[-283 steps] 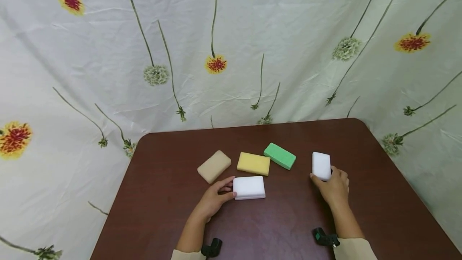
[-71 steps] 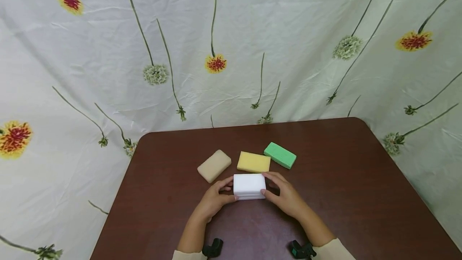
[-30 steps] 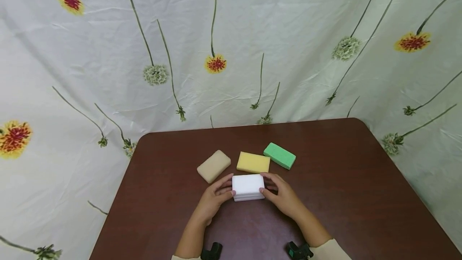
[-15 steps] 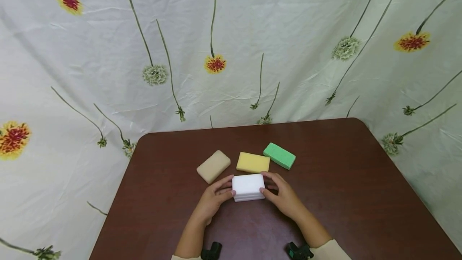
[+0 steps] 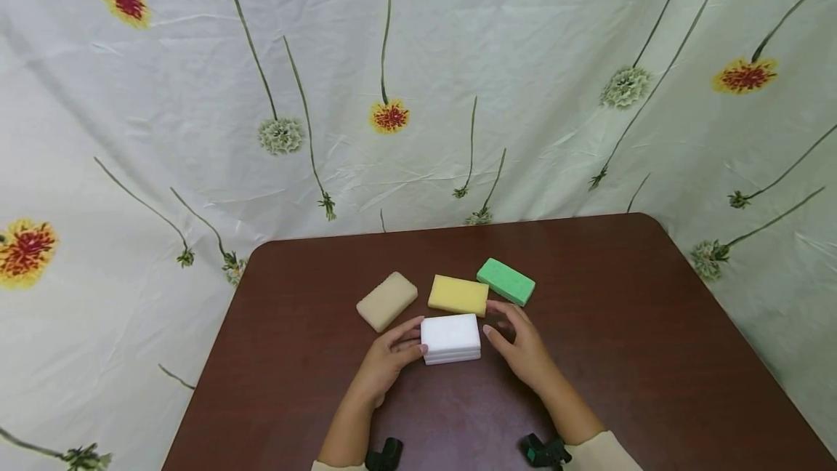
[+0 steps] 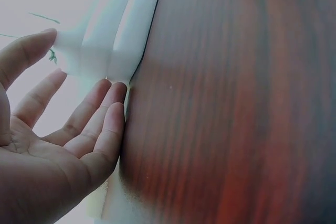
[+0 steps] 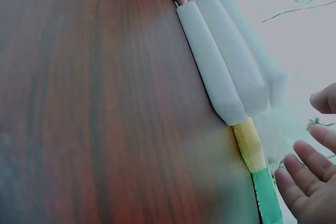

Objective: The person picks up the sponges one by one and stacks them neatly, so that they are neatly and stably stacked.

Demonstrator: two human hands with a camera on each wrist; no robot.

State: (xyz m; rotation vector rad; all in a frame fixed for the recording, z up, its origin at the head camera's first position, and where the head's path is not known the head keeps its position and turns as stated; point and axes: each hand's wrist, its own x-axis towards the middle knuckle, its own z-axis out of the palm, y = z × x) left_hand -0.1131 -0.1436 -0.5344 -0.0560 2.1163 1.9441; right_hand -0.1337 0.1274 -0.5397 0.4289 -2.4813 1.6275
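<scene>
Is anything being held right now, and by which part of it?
No grip shows: the left hand only touches the white stack at its left end; the right hand holds nothing.

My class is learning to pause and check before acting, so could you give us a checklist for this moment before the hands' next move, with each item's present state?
1. Three layers in the stack of white rectangular sponges: ok; all show in the right wrist view.
2. Left hand touching the stack: ok; fingers rest against its left end.
3. Right hand clear of the stack: ok; a gap shows.
4. Yellow rectangular sponge apart from the stack: cannot tell; they overlap or meet in both views.
5. Green rectangular sponge apart from the stack: ok.
6. Layers exactly flush: cannot tell; the views are slanted.
</scene>
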